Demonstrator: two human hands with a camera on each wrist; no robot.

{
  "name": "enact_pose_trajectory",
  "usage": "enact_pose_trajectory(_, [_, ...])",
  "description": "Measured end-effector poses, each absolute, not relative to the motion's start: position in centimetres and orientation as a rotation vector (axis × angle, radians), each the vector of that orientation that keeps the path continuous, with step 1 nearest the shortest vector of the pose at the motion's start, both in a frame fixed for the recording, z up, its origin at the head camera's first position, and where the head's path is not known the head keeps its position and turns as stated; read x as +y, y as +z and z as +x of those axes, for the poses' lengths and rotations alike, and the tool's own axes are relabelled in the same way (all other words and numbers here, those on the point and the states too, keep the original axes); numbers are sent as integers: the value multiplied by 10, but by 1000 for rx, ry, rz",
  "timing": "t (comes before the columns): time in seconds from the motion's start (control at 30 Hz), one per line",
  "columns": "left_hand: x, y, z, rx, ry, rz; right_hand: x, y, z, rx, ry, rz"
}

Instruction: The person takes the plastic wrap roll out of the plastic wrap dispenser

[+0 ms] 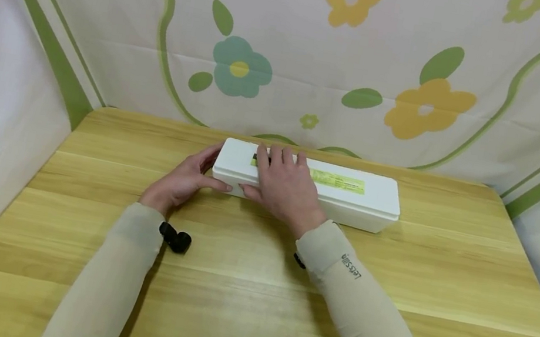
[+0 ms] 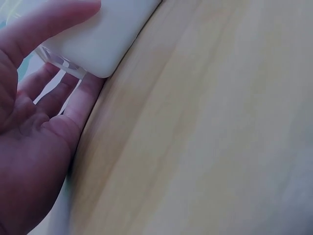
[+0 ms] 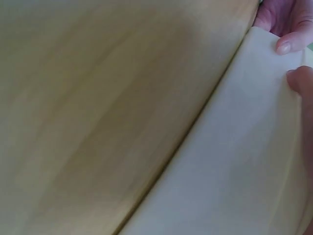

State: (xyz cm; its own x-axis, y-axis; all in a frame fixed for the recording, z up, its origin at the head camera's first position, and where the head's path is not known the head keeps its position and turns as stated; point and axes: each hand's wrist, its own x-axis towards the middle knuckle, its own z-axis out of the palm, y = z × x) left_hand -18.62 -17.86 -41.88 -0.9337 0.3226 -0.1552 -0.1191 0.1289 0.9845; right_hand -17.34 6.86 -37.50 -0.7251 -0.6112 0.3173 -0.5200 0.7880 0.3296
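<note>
Left hand (image 1: 185, 179) and right hand (image 1: 288, 188) clasped the white box (image 1: 345, 197), seemingly stiff, slick and best held at its ends.

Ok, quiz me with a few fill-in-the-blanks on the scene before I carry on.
1. The long box on the wooden table is coloured ____.
2. In the head view, the left hand holds the box's ____ end.
3. The label is partly covered by the person's ____ hand.
Missing words: white; left; right.
</note>
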Motion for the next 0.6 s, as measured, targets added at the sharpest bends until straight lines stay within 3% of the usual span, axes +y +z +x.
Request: enact_pose_trajectory(0.6, [-175,-417,-183,2109,1842,174,71,-372,-172,-2714,-213,814])
